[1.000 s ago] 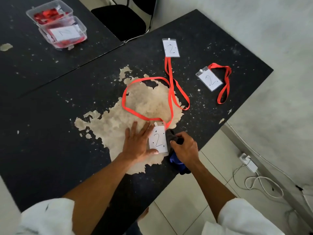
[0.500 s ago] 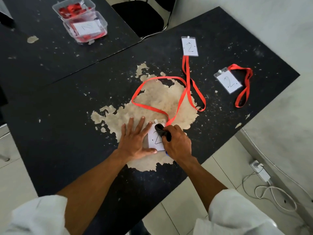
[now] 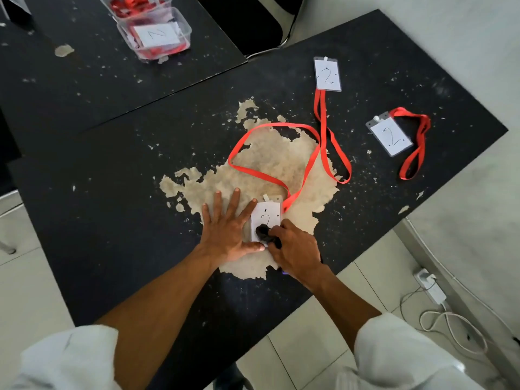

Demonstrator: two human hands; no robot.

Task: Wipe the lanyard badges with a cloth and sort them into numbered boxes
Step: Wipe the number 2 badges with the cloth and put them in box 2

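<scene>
Dark cloth (image 3: 266, 235) clenched in our right hand (image 3: 295, 249) rubs the badge (image 3: 267, 218) on the worn tabletop (image 3: 112, 192), our left hand (image 3: 225, 232) splayed flat against it; lifting may drag the neighbouring lanyard (image 3: 320, 108) it crosses.

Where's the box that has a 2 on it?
In the head view, the box marked 2 sits far off at the upper left, on the other dark table, next to a second clear box of red lanyards.
</scene>
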